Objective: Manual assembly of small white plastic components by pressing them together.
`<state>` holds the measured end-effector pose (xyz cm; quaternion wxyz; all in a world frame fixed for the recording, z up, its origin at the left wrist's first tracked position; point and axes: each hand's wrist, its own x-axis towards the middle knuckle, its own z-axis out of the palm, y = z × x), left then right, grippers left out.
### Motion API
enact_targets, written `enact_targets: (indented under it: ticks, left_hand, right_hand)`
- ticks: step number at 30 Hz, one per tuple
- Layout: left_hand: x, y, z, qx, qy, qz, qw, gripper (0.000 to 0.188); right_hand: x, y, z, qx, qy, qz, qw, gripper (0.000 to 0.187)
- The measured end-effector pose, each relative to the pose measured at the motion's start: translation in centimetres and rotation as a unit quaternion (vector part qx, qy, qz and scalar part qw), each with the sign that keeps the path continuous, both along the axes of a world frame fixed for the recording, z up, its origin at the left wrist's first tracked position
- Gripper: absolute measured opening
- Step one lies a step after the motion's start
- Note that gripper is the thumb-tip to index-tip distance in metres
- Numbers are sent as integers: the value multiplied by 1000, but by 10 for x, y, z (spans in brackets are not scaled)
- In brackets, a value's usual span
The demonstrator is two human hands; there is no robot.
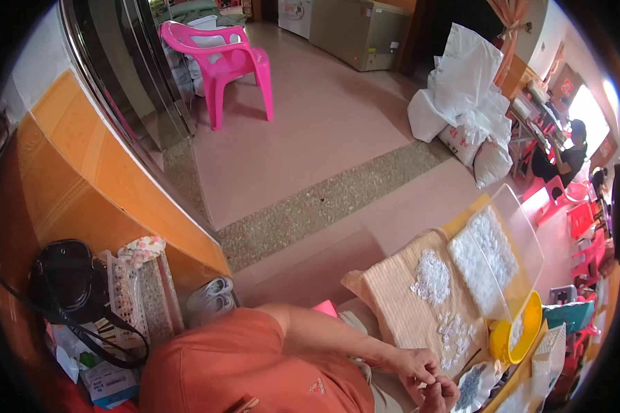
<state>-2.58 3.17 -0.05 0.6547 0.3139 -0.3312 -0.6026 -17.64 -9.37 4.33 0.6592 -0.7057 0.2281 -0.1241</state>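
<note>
My left hand (417, 365) and my right hand (439, 397) meet at the front edge of the work table. The fingertips of both are pinched together. Whatever they hold is too small to make out. Just beyond them, a tan ribbed cloth (386, 281) covers part of the table. On it lie a heap of small white pieces (432, 277) and a looser scatter of similar pieces (455, 337) closer to my hands. To the right of my hands, a white container (488, 380) holds small grey bits.
A clear plastic box (523, 234) with white pieces stands at the table's far side, beside a yellow basin (530, 337). White sacks (455, 89) are piled on the floor beyond. A pink chair (220, 62) stands far left; a black bag (65, 279) lies at left. Another person (572, 155) sits far right.
</note>
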Motion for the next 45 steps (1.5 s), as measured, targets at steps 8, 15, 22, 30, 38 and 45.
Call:
enact_targets:
  ticks: [8, 15, 22, 30, 38, 45]
  left_hand:
    - [10, 2, 0, -2, -110, 61, 992, 19]
    - [-6, -4, -11, 1, -188, 88, 978, 22]
    - [-3, -8, -12, 61, -158, 75, 983, 26]
    - [15, -3, -5, 91, -60, 37, 993, 13]
    - [6, -5, 4, 117, -60, 13, 991, 13]
    - [9, -2, 9, 120, -27, -17, 992, 14]
  right_hand:
    - [16, 9, 5, 6, 28, -32, 999, 17]
    - [-3, 7, -8, 45, 30, -65, 996, 20]
    - [-2, 9, -25, -22, -35, -170, 985, 15]
    - [-7, -30, -3, -412, 34, -264, 871, 4]
    - [-29, -58, -7, -508, 58, -230, 828, 15]
    - [6, -1, 1, -234, 9, -3, 972, 15]
